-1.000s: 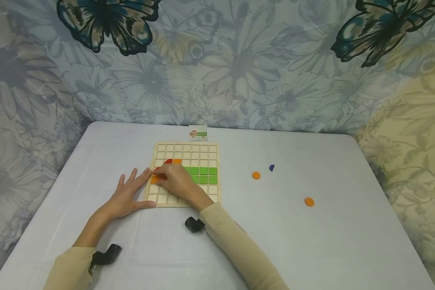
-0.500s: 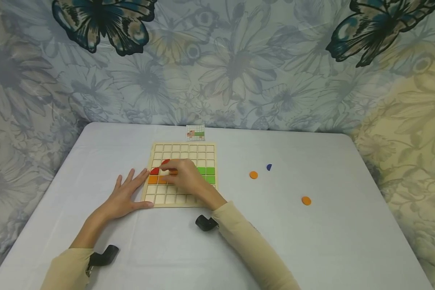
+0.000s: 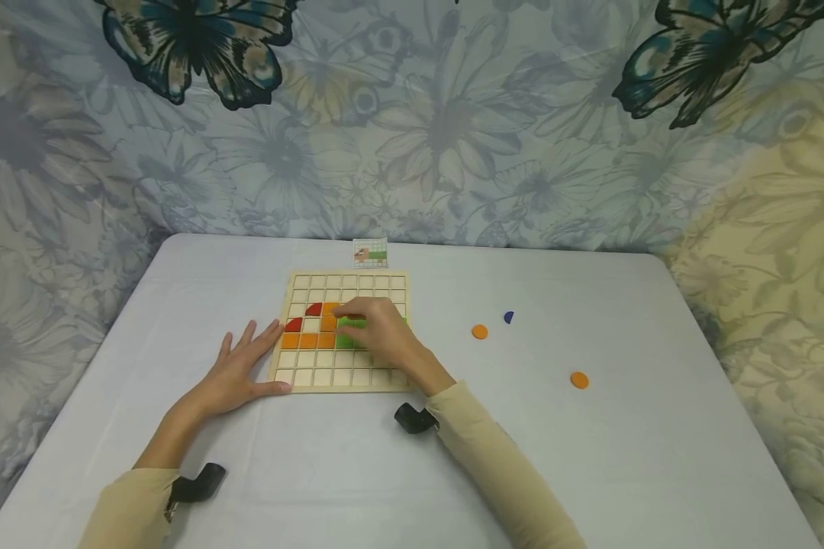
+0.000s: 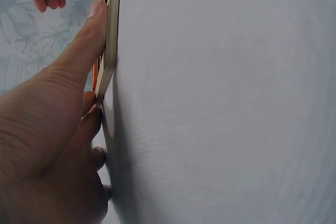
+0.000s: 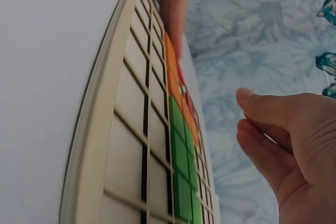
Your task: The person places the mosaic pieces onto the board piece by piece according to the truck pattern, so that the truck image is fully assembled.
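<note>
A wooden grid board (image 3: 304,377) lies on the table. Quarter-round red pieces (image 3: 313,309) and orange squares (image 3: 307,341) sit in its cells at the left, with green squares (image 3: 345,341) to their right. My left hand (image 3: 240,374) rests spread against the board's left side, the thumb along the near left corner. Over the green squares is my right hand (image 3: 387,335), which covers some of them in the head view. In the right wrist view the right hand (image 5: 294,140) has loosely bent fingers and a gap between thumb and forefinger, with nothing between them.
Right of the board lie two orange discs, a nearer-in disc (image 3: 479,332) and a farther disc (image 3: 580,380), plus a dark blue half-disc (image 3: 509,317). A small printed card (image 3: 370,252) with a coloured grid lies behind the board.
My right hand has shifted rightward across the board, from the orange squares to the green ones, leaving the orange and red pieces uncovered. The left hand stays at the board's side.
</note>
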Motion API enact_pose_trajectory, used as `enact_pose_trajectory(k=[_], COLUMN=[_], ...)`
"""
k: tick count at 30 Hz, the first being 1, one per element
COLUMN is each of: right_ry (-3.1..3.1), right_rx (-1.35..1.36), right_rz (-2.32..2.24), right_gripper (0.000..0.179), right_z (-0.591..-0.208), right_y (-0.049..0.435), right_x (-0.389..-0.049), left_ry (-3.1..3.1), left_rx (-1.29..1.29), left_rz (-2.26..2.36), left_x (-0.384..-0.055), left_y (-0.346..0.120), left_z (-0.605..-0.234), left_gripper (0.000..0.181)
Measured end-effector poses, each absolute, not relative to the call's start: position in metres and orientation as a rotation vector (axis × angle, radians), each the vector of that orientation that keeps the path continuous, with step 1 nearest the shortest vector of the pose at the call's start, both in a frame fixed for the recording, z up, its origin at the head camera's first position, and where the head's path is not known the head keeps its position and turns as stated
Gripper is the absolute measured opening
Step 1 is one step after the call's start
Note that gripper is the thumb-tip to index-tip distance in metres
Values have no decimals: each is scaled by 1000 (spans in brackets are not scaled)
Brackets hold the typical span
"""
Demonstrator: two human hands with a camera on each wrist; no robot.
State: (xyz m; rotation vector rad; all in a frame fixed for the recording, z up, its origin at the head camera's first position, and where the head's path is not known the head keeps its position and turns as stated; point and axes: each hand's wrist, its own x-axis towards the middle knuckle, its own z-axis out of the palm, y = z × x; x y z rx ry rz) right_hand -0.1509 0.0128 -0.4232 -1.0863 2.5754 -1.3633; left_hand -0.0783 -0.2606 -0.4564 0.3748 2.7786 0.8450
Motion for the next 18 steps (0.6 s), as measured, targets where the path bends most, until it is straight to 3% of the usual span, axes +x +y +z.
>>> enact_pose_trajectory(k=[18], right_ry=[2642], right_rx=[-956], right_rz=[-1383], right_gripper=[28], right_z=[-434], right_y=[59], right_x=[-152], left_ry=[2778], left_rx=[358], left_rz=[845], left_x=[-78], left_y=[-260], left_z=[-456], left_gripper=[110])
